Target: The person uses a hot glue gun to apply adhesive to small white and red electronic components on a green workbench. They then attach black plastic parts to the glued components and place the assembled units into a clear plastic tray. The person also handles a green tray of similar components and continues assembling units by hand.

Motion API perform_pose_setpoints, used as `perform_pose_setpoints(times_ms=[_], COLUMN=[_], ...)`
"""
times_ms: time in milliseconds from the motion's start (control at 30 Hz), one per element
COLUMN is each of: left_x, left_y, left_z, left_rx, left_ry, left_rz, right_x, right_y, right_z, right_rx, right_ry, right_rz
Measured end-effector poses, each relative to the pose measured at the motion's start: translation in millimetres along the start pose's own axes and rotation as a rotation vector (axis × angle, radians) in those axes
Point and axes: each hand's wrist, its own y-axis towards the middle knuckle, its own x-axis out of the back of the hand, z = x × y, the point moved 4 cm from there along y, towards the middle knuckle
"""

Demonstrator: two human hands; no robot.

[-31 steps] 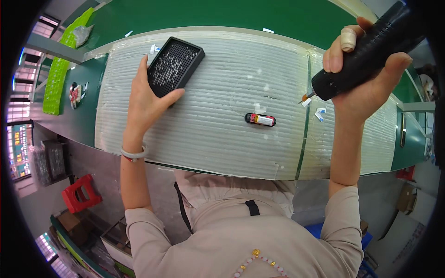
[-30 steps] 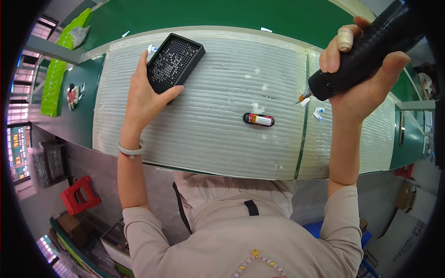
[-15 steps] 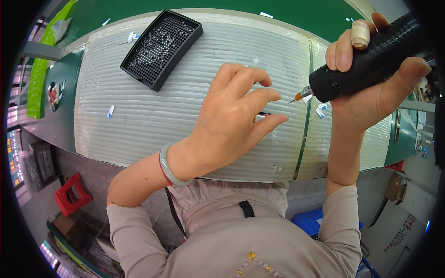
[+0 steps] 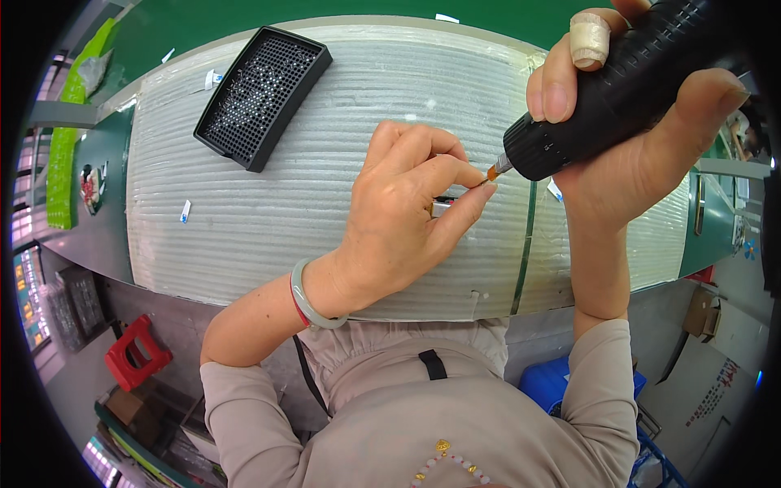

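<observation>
Gripping a black power screwdriver [image 4: 606, 114], the right hand [image 4: 614, 175] sits at upper right of the frame, fingers and thumb clamped around its thick body; tan wrap [image 4: 589, 39] on one finger. Driver tilts down toward frame centre, metal nose and orange-collared bit [image 4: 493, 172] leading.

Left hand [image 4: 399, 207] at centre, back of hand up, other fingers curled. Thumb and forefinger tips brought close together right at the bit's tip; can't tell whether they pinch the bit or a small part there, too small. Pale bangle [image 4: 298, 285] on that wrist.

Small device [image 4: 442, 208], dark with a whitish strip, lies near centre, mostly hidden by the left thumb and forefinger, only a sliver visible between them.

Black perforated tray [image 4: 298, 111] at upper left of centre, set at a slant, well apart from both hands; small shiny bits [image 4: 256, 89] fill many of its holes. All over a whitish ribbed sheet [image 4: 285, 236] on a green table [image 4: 325, 15]. Paper scrap [image 4: 185, 212] left of centre on the sheet. Bright green strip [image 4: 61, 171] at far left. Red stool [image 4: 126, 370] lower left, blue bin [image 4: 543, 384] lower right.
</observation>
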Motion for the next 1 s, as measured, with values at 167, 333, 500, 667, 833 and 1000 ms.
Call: perform_pose_setpoints(times_ms=[167,333,500,667,833,1000], left_x=[1,-1,9,22,17,12], left_y=[-4,-4,4,0,-21,-17], left_z=[2,3,-4,1,19,31], left_rx=[0.024,0.079,0.03,-0.055,-0.038,0.0], left_ry=[-0.016,-0.041,0.022,-0.044,0.004,0.026], left_rz=[0.02,0.085,0.211,0.517,0.477,0.381], right_x=[2,8,12,21,23,24], right_y=[-3,-1,-2,-3,-13,-20], right_z=[-2,-7,-9,-1,-5,-12], right_rx=[-0.002,-0.027,-0.041,0.019,-0.056,0.013], right_ry=[0.051,0.14,0.085,-0.203,-0.181,-0.22], right_rz=[0.123,0.321,0.333,0.321,0.346,0.364])
